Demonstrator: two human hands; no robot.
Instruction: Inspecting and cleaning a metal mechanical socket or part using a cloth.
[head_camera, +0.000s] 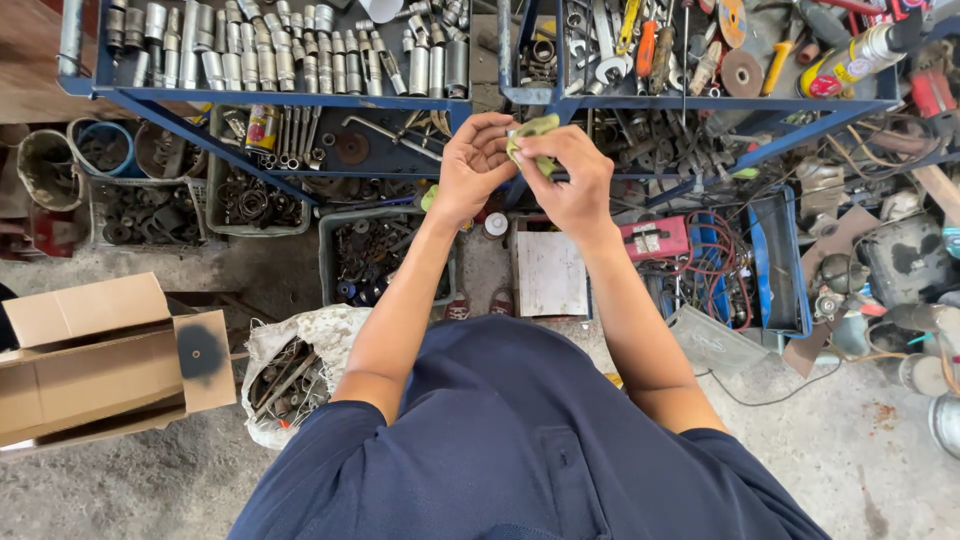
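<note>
Just below the blue tool rack (300, 97), left hand (472, 165) and right hand (570, 175) together, fingers pinched shut on a small yellow-green piece (530, 135), cardboard box (100, 355) far down-left.

You hold a small yellow-green piece (530, 135), soft-looking and crumpled like a scrap of cloth or tape, just above the centre of the frame, in front of the blue rack's lower shelf. It sits pinched between the fingertips of your left hand (472, 160) and your right hand (570, 170), raised off every surface. Most of it is hidden by your fingers, so its exact kind cannot be told.
</note>
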